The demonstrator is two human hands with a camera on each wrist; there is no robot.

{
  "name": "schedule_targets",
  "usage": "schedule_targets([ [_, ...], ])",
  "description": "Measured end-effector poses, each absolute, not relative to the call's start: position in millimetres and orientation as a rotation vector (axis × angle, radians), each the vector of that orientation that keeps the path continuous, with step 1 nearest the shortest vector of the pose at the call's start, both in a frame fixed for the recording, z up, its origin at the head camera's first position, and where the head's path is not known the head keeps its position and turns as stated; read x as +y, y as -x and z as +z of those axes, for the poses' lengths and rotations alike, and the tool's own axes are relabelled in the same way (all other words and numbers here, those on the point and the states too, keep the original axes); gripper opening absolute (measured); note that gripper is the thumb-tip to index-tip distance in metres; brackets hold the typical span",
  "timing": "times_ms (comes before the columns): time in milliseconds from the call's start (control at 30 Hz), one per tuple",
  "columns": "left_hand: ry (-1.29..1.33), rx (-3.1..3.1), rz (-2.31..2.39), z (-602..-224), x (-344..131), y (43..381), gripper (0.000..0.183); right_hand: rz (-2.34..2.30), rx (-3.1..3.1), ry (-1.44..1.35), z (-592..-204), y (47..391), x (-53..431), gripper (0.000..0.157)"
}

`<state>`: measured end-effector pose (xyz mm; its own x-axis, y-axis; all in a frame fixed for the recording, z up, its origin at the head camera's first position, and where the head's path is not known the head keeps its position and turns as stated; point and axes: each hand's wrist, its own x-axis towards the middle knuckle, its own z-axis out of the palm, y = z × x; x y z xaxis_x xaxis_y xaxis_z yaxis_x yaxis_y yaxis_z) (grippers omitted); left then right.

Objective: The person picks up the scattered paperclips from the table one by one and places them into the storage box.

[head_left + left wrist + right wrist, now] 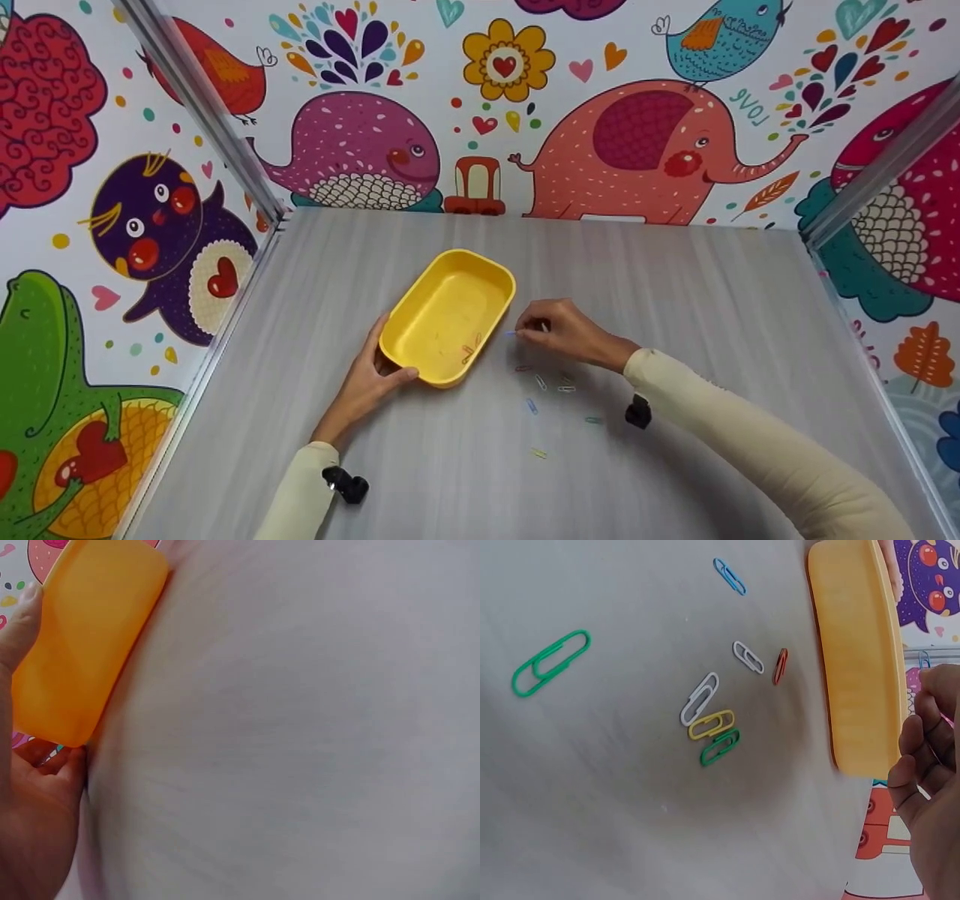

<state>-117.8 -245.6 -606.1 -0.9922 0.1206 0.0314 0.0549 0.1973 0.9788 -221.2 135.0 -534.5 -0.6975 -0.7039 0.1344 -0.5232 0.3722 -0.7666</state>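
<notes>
A yellow plastic tray (442, 304) sits on the table, with several small paper clips (467, 350) lying at its near right end. My left hand (366, 386) holds the tray by its near left corner, the thumb over the rim and the fingers along the outer wall. Just right of the tray, my right hand (568, 331) pinches a blue paper clip (924, 660) between thumb and fingertip. Below that hand lie loose paper clips, among them a red one (780, 666), a white one (700, 699), a yellow one (712, 724) and a green one (720, 747).
Another blue paper clip (532, 406) and a separate green one (551, 664) lie on the grey table (420, 472). A yellowish clip (538, 453) is closest to the person. Printed cartoon walls (480, 97) close off the back and both sides.
</notes>
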Motion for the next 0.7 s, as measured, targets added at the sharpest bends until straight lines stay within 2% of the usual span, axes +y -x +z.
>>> schedule_targets([
  [433, -0.179, 2.404, 1.934, -605, -245, 118, 0.111, -1.199, 2.379, 1.149, -534, 223, 118, 0.010],
  [700, -0.176, 2.396, 1.944, -605, -245, 118, 0.111, -1.191, 2.338, 1.206, -534, 227, 111, 0.016],
])
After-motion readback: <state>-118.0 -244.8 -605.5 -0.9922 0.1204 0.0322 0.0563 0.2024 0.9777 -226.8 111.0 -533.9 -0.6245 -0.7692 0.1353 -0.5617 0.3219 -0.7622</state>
